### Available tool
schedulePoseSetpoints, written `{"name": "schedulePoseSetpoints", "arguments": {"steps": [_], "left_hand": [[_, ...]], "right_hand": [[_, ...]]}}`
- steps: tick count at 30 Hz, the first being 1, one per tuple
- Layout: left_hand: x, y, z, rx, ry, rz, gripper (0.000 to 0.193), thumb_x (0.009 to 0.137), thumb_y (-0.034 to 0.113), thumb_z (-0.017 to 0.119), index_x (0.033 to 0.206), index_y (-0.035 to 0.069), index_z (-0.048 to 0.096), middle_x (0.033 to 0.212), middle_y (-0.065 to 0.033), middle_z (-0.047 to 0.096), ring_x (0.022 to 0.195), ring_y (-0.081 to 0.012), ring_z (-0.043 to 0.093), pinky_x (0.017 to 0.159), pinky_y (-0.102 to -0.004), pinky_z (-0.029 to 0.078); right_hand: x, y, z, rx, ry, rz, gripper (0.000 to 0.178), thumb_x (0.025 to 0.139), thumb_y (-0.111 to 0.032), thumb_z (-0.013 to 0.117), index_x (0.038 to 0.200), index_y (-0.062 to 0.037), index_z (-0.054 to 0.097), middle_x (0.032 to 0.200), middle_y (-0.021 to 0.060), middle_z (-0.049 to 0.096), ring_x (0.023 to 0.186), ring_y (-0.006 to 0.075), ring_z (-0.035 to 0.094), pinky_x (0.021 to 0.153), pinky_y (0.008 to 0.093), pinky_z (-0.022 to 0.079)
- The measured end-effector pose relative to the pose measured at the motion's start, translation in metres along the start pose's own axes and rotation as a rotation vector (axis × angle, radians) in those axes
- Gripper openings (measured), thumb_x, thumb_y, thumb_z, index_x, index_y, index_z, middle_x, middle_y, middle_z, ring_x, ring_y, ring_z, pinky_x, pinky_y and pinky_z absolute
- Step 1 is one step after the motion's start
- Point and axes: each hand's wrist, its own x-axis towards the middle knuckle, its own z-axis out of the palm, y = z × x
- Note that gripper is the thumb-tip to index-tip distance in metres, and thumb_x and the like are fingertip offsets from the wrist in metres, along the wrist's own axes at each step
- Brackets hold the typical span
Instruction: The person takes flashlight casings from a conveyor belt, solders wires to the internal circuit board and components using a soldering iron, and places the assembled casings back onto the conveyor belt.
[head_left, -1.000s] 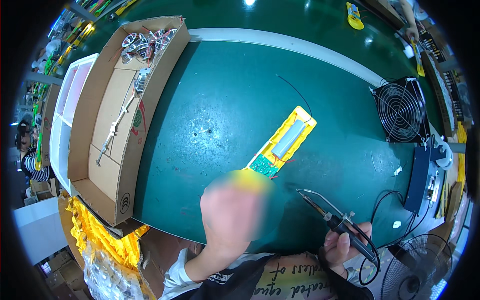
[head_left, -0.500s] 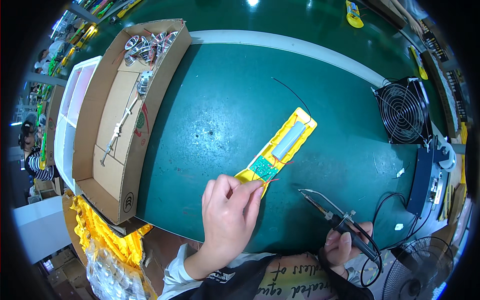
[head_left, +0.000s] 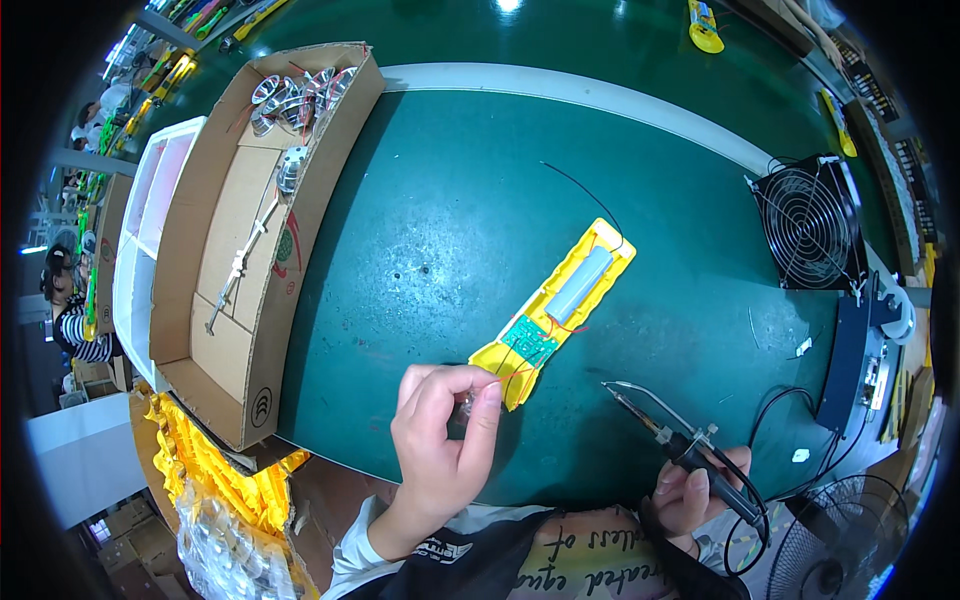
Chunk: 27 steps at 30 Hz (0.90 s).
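In the head view, the yellow shell [head_left: 497, 358] lies aslant near the middle of the worktop [head_left: 430, 190], its lower end toward the near edge. It carries a green circuit board [head_left: 530, 341] and a grey battery [head_left: 578, 286]; a black wire [head_left: 585, 188] curls from its top toward the far edge.

Of the two hands, the left [head_left: 440, 440] has thumb and forefinger pinched on a thin red wire [head_left: 512, 378]; something shiny, too covered to name, shows behind them. The right [head_left: 690, 495] is wrapped around a soldering iron [head_left: 690, 455], its tip apart from the shell, on the right-edge side.

A light, steady pinch with some slack should spare the board; the tip is best kept clear of battery, plastic and fingers.
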Motion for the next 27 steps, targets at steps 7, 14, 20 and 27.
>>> {"name": "schedulePoseSetpoints", "arguments": {"steps": [7, 14, 20, 27], "left_hand": [[0.007, -0.010, 0.006, 0.275, 0.084, 0.243, 0.010, 0.066, 0.000, 0.065, 0.071, 0.005, 0.058, 0.062, -0.0018, 0.051, 0.057, -0.0136, 0.044, 0.054, -0.0244, 0.035], [0.003, -0.018, 0.009, 0.268, 0.120, 0.204, 0.015, 0.061, 0.008, 0.071, 0.073, 0.012, 0.062, 0.064, 0.0030, 0.049, 0.063, -0.0143, 0.043, 0.060, -0.0270, 0.033], [0.002, -0.021, 0.008, 0.284, 0.120, 0.201, 0.019, 0.058, 0.010, 0.072, 0.071, 0.015, 0.061, 0.071, 0.0020, 0.042, 0.072, -0.0175, 0.041, 0.065, -0.0295, 0.032], [0.002, -0.022, 0.009, 0.257, 0.102, 0.188, 0.020, 0.056, 0.010, 0.073, 0.070, 0.015, 0.059, 0.071, 0.0017, 0.043, 0.072, -0.0179, 0.042, 0.066, -0.0312, 0.033]], "right_hand": [[0.008, -0.013, 0.015, 0.035, -0.100, -0.005, 0.025, 0.077, -0.015, 0.052, 0.085, -0.0021, 0.032, 0.046, 0.0053, 0.046, 0.032, 0.0086, 0.037, 0.032, 0.0177, 0.031], [0.013, -0.011, 0.041, 0.005, -0.145, 0.045, 0.022, 0.080, -0.015, 0.049, 0.084, -0.0011, 0.032, 0.046, 0.0051, 0.044, 0.032, 0.0089, 0.037, 0.030, 0.0174, 0.029], [0.013, -0.006, 0.048, -0.010, -0.200, 0.096, 0.022, 0.080, -0.015, 0.049, 0.084, -0.0010, 0.032, 0.045, 0.0055, 0.044, 0.031, 0.0090, 0.037, 0.030, 0.0175, 0.030], [0.014, -0.003, 0.050, -0.023, -0.188, 0.129, 0.025, 0.080, -0.018, 0.050, 0.084, -0.0014, 0.032, 0.045, 0.0052, 0.045, 0.030, 0.0089, 0.037, 0.030, 0.0172, 0.030]]}}
